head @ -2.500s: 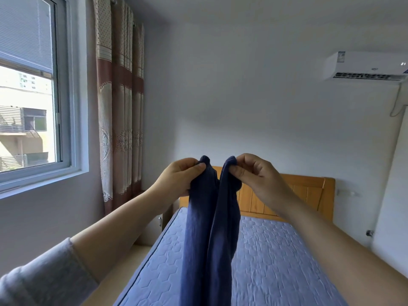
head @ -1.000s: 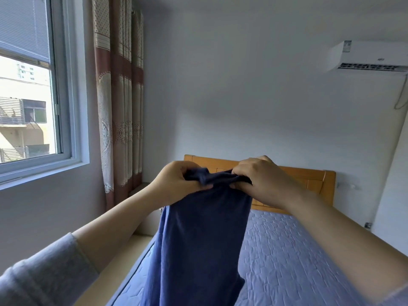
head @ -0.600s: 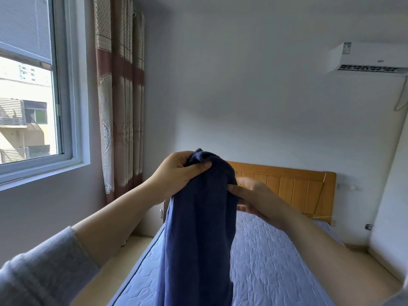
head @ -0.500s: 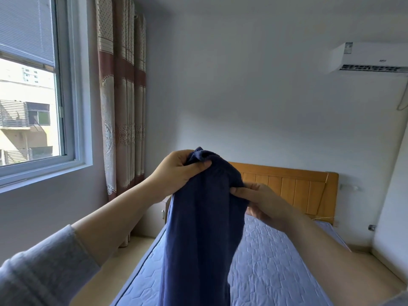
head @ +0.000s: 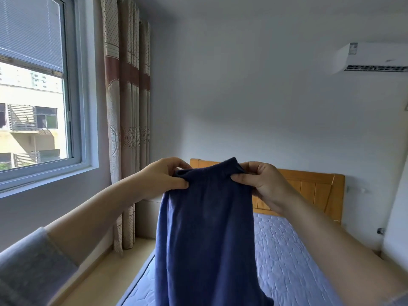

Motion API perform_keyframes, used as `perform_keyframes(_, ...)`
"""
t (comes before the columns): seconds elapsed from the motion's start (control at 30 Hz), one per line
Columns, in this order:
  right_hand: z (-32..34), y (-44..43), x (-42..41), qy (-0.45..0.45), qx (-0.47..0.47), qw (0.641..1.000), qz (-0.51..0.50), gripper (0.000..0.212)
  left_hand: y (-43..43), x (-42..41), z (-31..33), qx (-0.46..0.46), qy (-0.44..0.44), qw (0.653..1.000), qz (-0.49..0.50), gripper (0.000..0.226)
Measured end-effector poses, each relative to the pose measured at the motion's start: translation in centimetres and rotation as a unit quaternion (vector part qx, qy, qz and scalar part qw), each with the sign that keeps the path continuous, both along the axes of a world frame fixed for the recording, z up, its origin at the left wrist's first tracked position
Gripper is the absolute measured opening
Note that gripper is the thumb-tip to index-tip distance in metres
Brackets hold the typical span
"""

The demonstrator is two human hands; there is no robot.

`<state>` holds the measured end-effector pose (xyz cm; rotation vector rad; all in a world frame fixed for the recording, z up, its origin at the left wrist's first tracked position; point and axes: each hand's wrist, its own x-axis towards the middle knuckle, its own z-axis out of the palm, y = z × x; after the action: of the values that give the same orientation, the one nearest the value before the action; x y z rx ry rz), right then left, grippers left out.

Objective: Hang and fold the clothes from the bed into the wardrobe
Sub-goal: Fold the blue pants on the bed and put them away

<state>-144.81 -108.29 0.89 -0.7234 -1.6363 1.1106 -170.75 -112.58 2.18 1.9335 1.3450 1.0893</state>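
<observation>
A dark blue garment [head: 207,230] hangs in the air in front of me, above the bed [head: 284,266]. My left hand [head: 163,180] pinches its top edge on the left side. My right hand [head: 262,184] pinches the same edge on the right, thumb in front of the cloth. The top edge is stretched flat between both hands. The lower end of the garment runs out of view at the bottom. The wardrobe is not in view.
The bed has a blue quilted cover and an orange wooden headboard [head: 313,191]. A window [head: 33,89] and patterned curtains [head: 127,120] are on the left wall. An air conditioner [head: 373,58] hangs high on the right. Bare floor [head: 106,274] lies between window wall and bed.
My right hand has moved up and out to the right along the top edge. The garment, bunched under my left hand before, is now spread wide between both hands.
</observation>
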Motion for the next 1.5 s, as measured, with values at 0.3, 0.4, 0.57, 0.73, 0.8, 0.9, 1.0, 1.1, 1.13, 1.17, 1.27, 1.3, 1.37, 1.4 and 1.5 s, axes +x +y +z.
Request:
perform_keyframes(0.3, 0.8, -1.1, -3.0, -0.077, 0.060, 0.994, -0.037, 0.020, -0.7, 3.2, 0.3, -0.034, 0.072, 0.996, -0.037, 0.044)
perform_keyframes(0.4, 1.0, -1.1, -3.2, -0.085, 0.071, 0.993, -0.047, 0.022, 0.0, 3.5, -0.5, -0.014, 0.042, 0.998, -0.048, 0.022)
perform_keyframes(0.57, -0.1, -0.8, -2.2, -0.107, 0.063, 0.991, -0.044, 0.021, 0.9, 3.2, -0.3, -0.025, 0.038, 0.999, 0.001, 0.014)
perform_keyframes(0.73, -3.9, -0.3, -1.0, -0.111, 0.018, 0.991, -0.066, 0.020, 1.8, 3.1, -0.1, 0.041, 0.195, 0.979, 0.036, 0.028)
perform_keyframes(0.8, -5.9, -0.1, -0.5, -0.115, 0.008, 0.988, -0.105, 0.015, 2.1, 3.1, -0.1, 0.069, 0.237, 0.968, 0.045, 0.024)
perform_keyframes(0.9, -9.6, 0.1, -0.1, -0.109, -0.042, 0.984, -0.135, 0.009, 2.5, 3.1, -0.1, 0.109, 0.274, 0.955, 0.043, 0.028)
perform_keyframes(1.0, -13.4, 0.2, -0.3, -0.129, -0.091, 0.977, -0.144, 0.014, 2.4, 2.8, 0.0, 0.122, 0.318, 0.940, 0.032, 0.026)
perform_keyframes(1.1, -16.4, 0.4, -1.2, -0.132, -0.135, 0.972, -0.137, 0.015, 2.2, 2.4, 0.4, 0.122, 0.335, 0.934, 0.034, 0.022)
perform_keyframes(1.13, -17.3, 0.5, -1.7, -0.132, -0.149, 0.971, -0.133, 0.016, 2.1, 2.2, 0.5, 0.123, 0.335, 0.933, 0.039, 0.023)
perform_keyframes(1.17, -18.1, 0.6, -2.2, -0.133, -0.163, 0.969, -0.129, 0.016, 2.1, 2.0, 0.7, 0.125, 0.336, 0.932, 0.043, 0.023)
perform_keyframes(1.27, -20.5, 0.7, -3.8, -0.136, -0.211, 0.961, -0.117, 0.015, 1.9, 1.1, 0.9, 0.128, 0.340, 0.930, 0.053, 0.024)
perform_keyframes(1.3, -21.4, 0.7, -4.2, -0.142, -0.227, 0.957, -0.114, 0.015, 1.9, 0.7, 0.9, 0.127, 0.339, 0.931, 0.057, 0.026)
perform_keyframes(1.37, -23.0, 0.6, -4.9, -0.152, -0.258, 0.949, -0.096, 0.015, 1.6, -0.1, 0.8, 0.122, 0.333, 0.933, 0.063, 0.027)
perform_keyframes(1.4, -23.6, 0.5, -5.2, -0.153, -0.276, 0.945, -0.084, 0.015, 1.5, -0.5, 0.8, 0.119, 0.329, 0.934, 0.067, 0.027)
perform_keyframes(1.5, -24.7, 0.2, -5.9, -0.155, -0.312, 0.936, -0.057, 0.021, 1.1, -1.5, 0.6, 0.113, 0.314, 0.939, 0.079, 0.026)
